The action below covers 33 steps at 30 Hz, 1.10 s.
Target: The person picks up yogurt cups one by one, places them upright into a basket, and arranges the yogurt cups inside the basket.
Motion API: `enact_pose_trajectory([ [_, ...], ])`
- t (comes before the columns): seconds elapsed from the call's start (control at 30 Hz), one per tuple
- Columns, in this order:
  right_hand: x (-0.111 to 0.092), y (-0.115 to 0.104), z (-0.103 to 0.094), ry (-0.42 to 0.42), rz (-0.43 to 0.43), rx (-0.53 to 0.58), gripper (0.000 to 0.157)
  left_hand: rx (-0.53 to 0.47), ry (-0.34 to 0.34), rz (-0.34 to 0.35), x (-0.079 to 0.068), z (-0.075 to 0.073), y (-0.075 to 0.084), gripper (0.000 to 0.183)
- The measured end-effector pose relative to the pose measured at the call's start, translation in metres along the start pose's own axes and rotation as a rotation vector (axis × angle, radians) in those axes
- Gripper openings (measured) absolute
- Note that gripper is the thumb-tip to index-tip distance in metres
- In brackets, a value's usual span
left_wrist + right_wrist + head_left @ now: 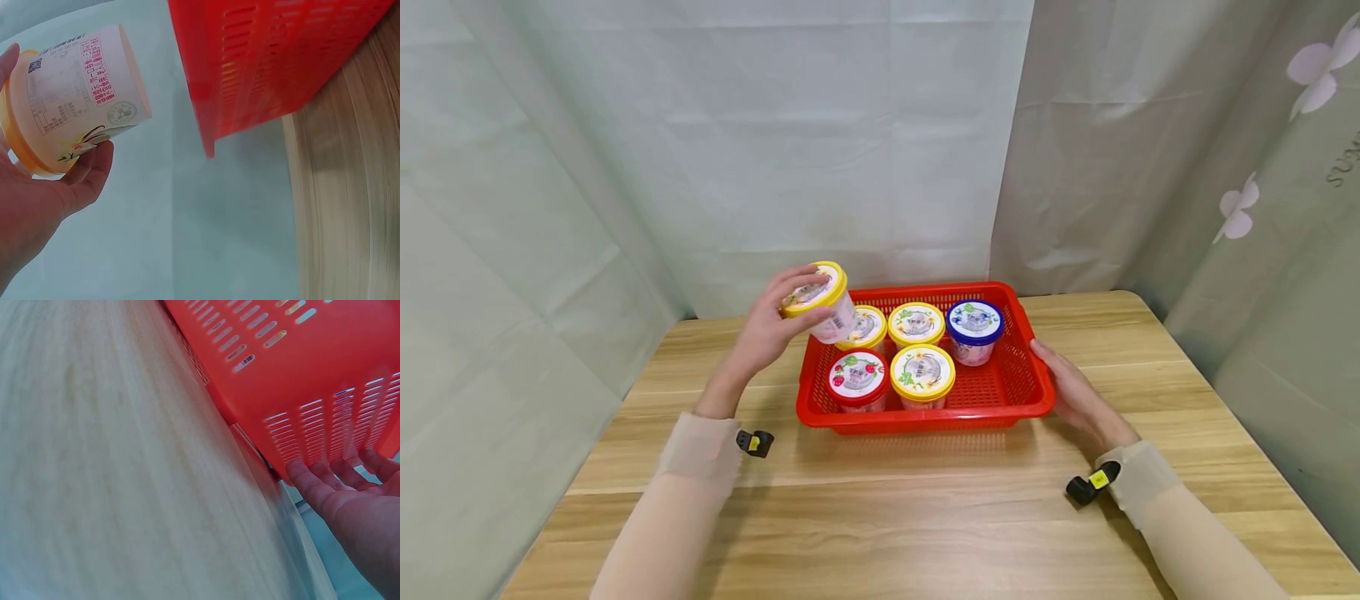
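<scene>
A paper tub with a yellow lid (841, 323) is tilted in my left hand (763, 327), which grips it round the lid above the back left of a red plastic basket (925, 422). In the left wrist view, printed text and a barcode show on the side of this tub (81, 87). Fingers of my right hand (1075, 396) touch the basket's right side wall; the right wrist view shows them extended against the slotted red wall (300, 369). Inside the basket stand a red-lidded tub (857, 375), a blue-lidded tub (975, 323) and several yellow-lidded tubs (922, 372).
The basket stands on a wood-grain table (895, 517), near its back edge. Pale curtains (790, 150) hang behind and at both sides. Bare basket floor (981, 392) shows at the front right, in front of the blue-lidded tub.
</scene>
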State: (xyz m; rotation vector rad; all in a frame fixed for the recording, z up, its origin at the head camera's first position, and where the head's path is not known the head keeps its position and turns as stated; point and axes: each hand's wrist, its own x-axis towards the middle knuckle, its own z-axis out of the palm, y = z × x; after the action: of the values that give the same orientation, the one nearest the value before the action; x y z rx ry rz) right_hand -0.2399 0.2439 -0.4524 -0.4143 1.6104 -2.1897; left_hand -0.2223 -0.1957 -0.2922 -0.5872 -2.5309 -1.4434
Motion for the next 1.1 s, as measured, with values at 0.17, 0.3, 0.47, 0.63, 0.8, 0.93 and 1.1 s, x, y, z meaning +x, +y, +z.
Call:
enact_pose_trajectory([
  [0.17, 0.0, 0.001, -0.001, -0.013, -0.008, 0.009, 0.058, 0.005, -0.02, -0.008, 0.003, 0.005, 0.004, 0.045],
  [0.3, 0.001, 0.001, -0.001, -0.019, -0.012, 0.012, 0.057, -0.005, -0.032, 0.002, 0.006, 0.009, 0.006, 0.045],
  [0.47, 0.002, 0.002, -0.002, 0.012, 0.011, -0.001, 0.06, -0.004, -0.043, 0.024, 0.008, 0.014, 0.01, 0.045],
  [0.63, 0.001, 0.001, -0.001, 0.023, 0.017, -0.003, 0.061, -0.005, -0.061, 0.03, 0.01, 0.019, 0.015, 0.046],
  [0.8, 0.001, 0.002, -0.001, 0.012, 0.006, 0.001, 0.059, -0.003, -0.072, 0.042, 0.01, 0.022, 0.019, 0.045],
  [0.93, 0.001, 0.001, -0.001, 0.006, 0.002, 0.005, 0.057, -0.002, -0.077, 0.047, 0.012, 0.027, 0.02, 0.044],
  [1.1, 0.001, 0.001, -0.001, 0.012, 0.006, 0.005, 0.058, 0.003, -0.087, 0.043, 0.022, 0.034, 0.003, 0.044],
])
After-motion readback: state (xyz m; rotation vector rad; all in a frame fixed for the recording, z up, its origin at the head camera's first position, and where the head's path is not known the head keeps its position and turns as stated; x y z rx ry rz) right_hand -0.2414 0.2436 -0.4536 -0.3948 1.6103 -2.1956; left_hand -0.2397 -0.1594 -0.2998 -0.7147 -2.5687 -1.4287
